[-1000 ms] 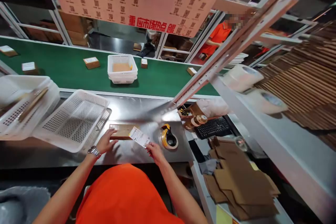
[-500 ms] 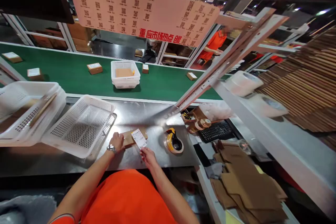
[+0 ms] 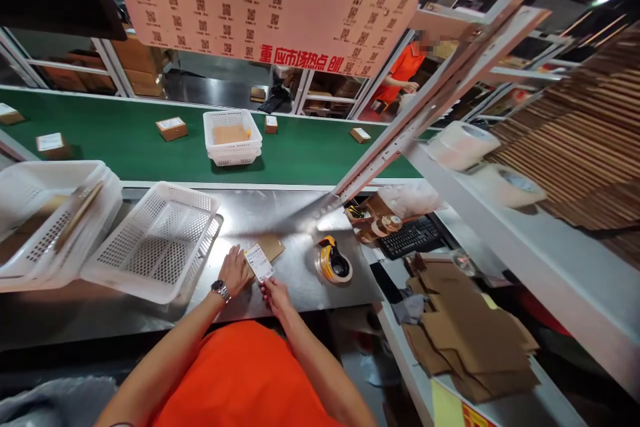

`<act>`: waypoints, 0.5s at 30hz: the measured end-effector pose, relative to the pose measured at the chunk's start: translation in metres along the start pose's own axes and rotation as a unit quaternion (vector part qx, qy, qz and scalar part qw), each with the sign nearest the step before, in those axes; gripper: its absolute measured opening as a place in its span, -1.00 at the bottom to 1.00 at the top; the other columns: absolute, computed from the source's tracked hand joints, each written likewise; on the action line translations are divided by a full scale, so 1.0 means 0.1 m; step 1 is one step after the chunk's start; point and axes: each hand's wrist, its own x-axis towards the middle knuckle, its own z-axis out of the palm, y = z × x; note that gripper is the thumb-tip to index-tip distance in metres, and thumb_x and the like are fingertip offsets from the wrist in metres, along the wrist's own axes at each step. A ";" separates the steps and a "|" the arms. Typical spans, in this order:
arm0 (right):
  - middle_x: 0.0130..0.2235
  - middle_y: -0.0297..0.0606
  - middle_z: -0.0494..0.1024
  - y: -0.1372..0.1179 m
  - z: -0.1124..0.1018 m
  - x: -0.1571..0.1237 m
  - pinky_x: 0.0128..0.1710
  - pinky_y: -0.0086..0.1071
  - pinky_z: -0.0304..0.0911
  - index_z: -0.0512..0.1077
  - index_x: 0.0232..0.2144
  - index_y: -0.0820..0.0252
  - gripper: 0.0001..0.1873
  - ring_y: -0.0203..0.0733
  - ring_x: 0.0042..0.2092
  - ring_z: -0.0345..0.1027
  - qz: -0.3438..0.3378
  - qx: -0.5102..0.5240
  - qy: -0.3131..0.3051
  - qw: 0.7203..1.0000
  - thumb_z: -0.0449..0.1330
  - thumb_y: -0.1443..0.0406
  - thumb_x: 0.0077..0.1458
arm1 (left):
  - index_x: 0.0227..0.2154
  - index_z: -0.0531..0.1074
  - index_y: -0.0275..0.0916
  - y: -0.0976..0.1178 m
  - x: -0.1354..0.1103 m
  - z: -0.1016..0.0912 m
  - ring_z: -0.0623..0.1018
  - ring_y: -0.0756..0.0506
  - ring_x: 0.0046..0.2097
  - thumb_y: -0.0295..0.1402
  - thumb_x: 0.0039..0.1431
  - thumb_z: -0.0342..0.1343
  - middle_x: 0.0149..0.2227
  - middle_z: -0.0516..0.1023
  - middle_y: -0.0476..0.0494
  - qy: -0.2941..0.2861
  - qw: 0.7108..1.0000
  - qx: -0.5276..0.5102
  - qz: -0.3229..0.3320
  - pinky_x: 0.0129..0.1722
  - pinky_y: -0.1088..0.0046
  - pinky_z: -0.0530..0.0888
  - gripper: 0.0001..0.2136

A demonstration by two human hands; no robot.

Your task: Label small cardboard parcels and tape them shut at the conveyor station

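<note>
A flat brown cardboard package (image 3: 273, 246) lies on the metal bench in front of me, with a white shipping label (image 3: 259, 263) over its middle. My left hand (image 3: 234, 271), with a watch at the wrist, rests flat on the package's left end, fingers stretched out beside the label's edge. Thumb and fingers of my right hand (image 3: 276, 295) pinch the label's lower corner. Whether the label is fully stuck down, I cannot tell. To the right stands a yellow and black tape dispenser (image 3: 330, 260) with a tape roll, untouched.
A white perforated basket (image 3: 155, 240) sits left of my hands, beside stacked baskets (image 3: 55, 220). Beyond the bench runs a green conveyor (image 3: 310, 157) carrying small boxes and a basket (image 3: 233, 140). Folded cardboard (image 3: 475, 333) lies at right, below a shelf (image 3: 505, 227). A person in orange stands far off.
My left hand has gone from curled at the package's end to flat on it. The package is turned somewhat, its right end farther from me. My right hand still pinches the label.
</note>
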 end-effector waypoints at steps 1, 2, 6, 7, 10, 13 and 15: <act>-0.54 -0.48 0.52 -0.01 0.01 0.01 -0.60 -0.60 0.08 0.44 -0.40 0.12 -0.64 -0.40 -0.56 0.28 0.008 -0.004 0.007 1.000 0.56 0.17 0.13 | 0.49 0.40 -0.43 0.05 0.06 0.01 0.27 -0.42 0.64 -0.35 0.57 -0.07 0.62 0.31 -0.52 -0.025 1.000 0.012 0.011 0.58 -0.15 0.37 -0.45; -0.54 -0.47 0.52 -0.02 0.01 0.03 -0.59 -0.59 0.09 0.45 -0.41 0.13 -0.66 -0.40 -0.56 0.28 0.014 -0.008 0.014 1.000 0.54 0.20 0.18 | 0.50 0.39 -0.47 0.11 0.12 0.02 0.26 -0.42 0.65 -0.36 0.59 -0.10 0.63 0.28 -0.53 -0.049 0.998 0.023 0.020 0.60 -0.15 0.34 -0.45; -0.50 -0.44 0.53 -0.08 -0.01 0.07 -0.57 -0.59 0.15 0.43 -0.41 0.17 -0.72 -0.38 -0.52 0.32 0.044 -0.025 0.022 0.998 0.40 0.31 0.33 | 0.54 0.38 -0.45 0.29 0.28 0.15 0.30 -0.43 0.64 -0.40 0.54 -0.04 0.64 0.26 -0.52 -0.102 0.993 0.046 0.034 0.60 -0.21 0.32 -0.41; -0.49 -0.43 0.55 -0.10 -0.03 0.08 -0.57 -0.59 0.15 0.44 -0.40 0.18 -0.73 -0.38 -0.52 0.33 0.054 -0.030 0.018 0.998 0.36 0.32 0.37 | 0.55 0.36 -0.46 0.31 0.29 0.19 0.29 -0.45 0.64 -0.40 0.53 -0.03 0.64 0.23 -0.54 -0.111 0.992 0.054 0.030 0.60 -0.25 0.31 -0.39; -0.41 -0.34 0.62 -0.17 -0.10 0.12 -0.53 -0.59 0.19 0.49 -0.31 0.22 -0.77 -0.37 -0.47 0.42 0.089 -0.050 -0.007 0.995 0.23 0.32 0.48 | 0.60 0.27 -0.51 0.32 0.26 0.29 0.20 -0.48 0.68 -0.36 0.53 -0.03 0.68 0.11 -0.59 -0.123 0.989 0.076 0.015 0.62 -0.30 0.22 -0.34; -0.37 -0.26 0.68 -0.25 -0.20 0.19 -0.50 -0.57 0.25 0.51 -0.24 0.22 -0.74 -0.31 -0.43 0.50 0.131 -0.084 -0.035 0.987 0.17 0.24 0.53 | 0.62 0.22 -0.50 0.33 0.21 0.31 0.15 -0.48 0.69 -0.30 0.53 -0.01 0.69 0.06 -0.57 -0.127 0.988 0.090 0.006 0.65 -0.30 0.14 -0.31; -0.39 -0.26 0.68 -0.29 -0.29 0.24 -0.50 -0.54 0.24 0.50 -0.23 0.20 -0.74 -0.27 -0.43 0.51 0.157 -0.114 -0.049 0.980 0.17 0.20 0.53 | 0.62 0.23 -0.47 0.36 0.21 0.30 0.18 -0.49 0.68 -0.26 0.52 0.03 0.69 0.09 -0.57 -0.125 0.988 0.093 -0.004 0.63 -0.34 0.15 -0.29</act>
